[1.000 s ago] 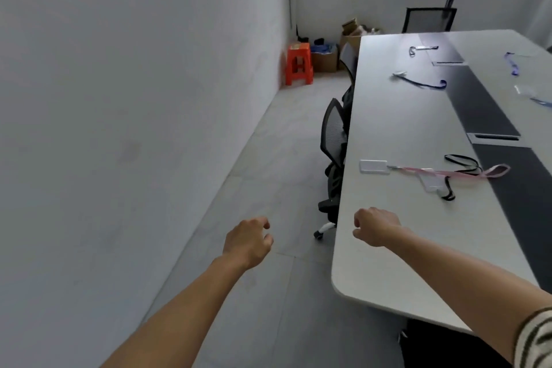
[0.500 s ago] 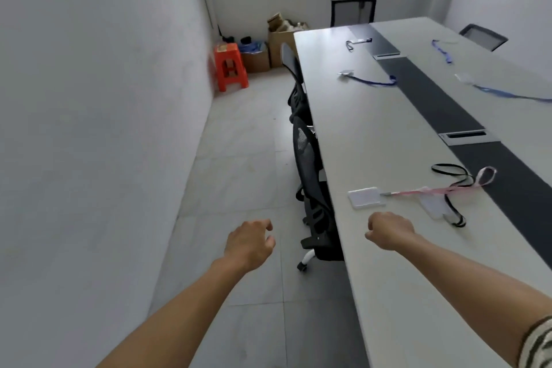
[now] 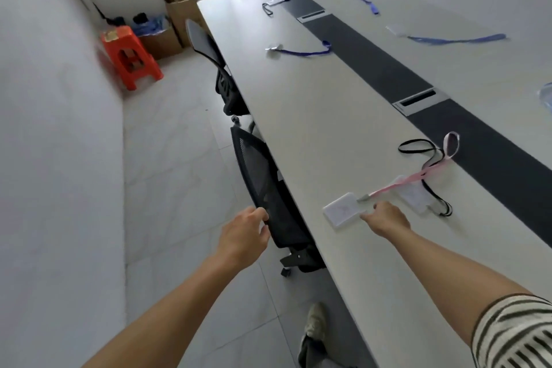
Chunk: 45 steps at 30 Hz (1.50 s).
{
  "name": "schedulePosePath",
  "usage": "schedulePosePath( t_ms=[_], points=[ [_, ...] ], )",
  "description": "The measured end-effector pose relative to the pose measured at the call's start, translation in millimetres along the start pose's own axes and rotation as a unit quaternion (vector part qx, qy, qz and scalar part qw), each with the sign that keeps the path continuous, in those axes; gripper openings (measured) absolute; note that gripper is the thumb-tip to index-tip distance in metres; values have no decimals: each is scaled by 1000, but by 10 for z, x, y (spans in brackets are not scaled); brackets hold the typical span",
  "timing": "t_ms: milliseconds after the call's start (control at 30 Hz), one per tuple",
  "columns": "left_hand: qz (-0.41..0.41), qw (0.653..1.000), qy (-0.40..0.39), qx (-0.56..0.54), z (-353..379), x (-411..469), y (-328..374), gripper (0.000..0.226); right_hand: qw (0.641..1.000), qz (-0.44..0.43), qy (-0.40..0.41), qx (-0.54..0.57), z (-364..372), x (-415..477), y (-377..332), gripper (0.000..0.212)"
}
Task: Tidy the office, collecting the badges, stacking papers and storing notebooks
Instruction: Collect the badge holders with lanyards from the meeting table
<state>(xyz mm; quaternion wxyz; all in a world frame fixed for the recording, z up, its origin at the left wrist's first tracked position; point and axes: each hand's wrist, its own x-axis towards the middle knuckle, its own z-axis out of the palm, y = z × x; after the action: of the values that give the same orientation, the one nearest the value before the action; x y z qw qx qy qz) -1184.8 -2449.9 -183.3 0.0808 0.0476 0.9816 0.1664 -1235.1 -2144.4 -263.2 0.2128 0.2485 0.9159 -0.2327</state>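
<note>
At near edge of grey tabletop (image 3: 313, 116), collecting badges: reaching white plastic badge (image 3: 343, 210) with curled fingers (image 3: 369, 216) of right hand (image 3: 386, 218), grip unclear; left hand (image 3: 243, 237) slack, empty; next, pinch and lift.

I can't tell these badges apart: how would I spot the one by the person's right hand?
On the long pale table, look at the near end beside the black mesh chair. The white badge holder lies at the fingertips of the right hand; only its lanyard is pink.

Your view is softly, evenly lit; a pale sheen lies on the table (image 3: 239, 6) toward 12 o'clock. The stool (image 3: 131, 57) at 10 o'clock is smeared, and straight lines bow at the edges.
</note>
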Motion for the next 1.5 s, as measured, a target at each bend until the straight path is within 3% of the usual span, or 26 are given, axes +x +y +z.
schedulePosePath(
  t_ms=[167,333,467,567,700,833,933,1067,1167,1300,1400,1500],
  points=[
    [33,998,-20,57,23,534,-56,21,996,66,9,60,306,362,-263,82],
    [57,994,-60,68,93,891,-180,25,994,109,19,-18,529,469,-347,88],
    [74,990,-95,74,108,1141,-326,25,989,146,-11,17,533,597,-343,91],
    [87,988,-113,54,72,1314,-416,26,981,174,-26,83,498,669,-303,82],
    [92,988,-127,-6,-78,1592,-513,23,964,156,-3,217,295,787,-445,18],
    [68,985,-138,-78,-285,1920,-657,18,914,93,16,394,-165,823,-858,23],
    [36,974,-157,-159,-421,2165,-737,14,911,15,-41,410,-473,689,-1269,20],
    [-21,910,-248,-332,-543,2366,-697,24,884,-42,-135,446,-562,468,-1717,14],
    [-50,867,-294,-400,-571,2454,-651,29,868,-48,-177,461,-525,364,-1954,11],
    [-70,837,-325,-434,-538,2500,-623,28,883,-43,-153,442,-468,304,-2086,15],
    [-53,836,-357,-414,-522,2523,-579,21,902,-34,-132,409,-435,316,-2074,20],
    [-70,803,-406,-431,-509,2526,-496,36,912,-20,-125,389,-393,371,-1982,20]
  ],
)
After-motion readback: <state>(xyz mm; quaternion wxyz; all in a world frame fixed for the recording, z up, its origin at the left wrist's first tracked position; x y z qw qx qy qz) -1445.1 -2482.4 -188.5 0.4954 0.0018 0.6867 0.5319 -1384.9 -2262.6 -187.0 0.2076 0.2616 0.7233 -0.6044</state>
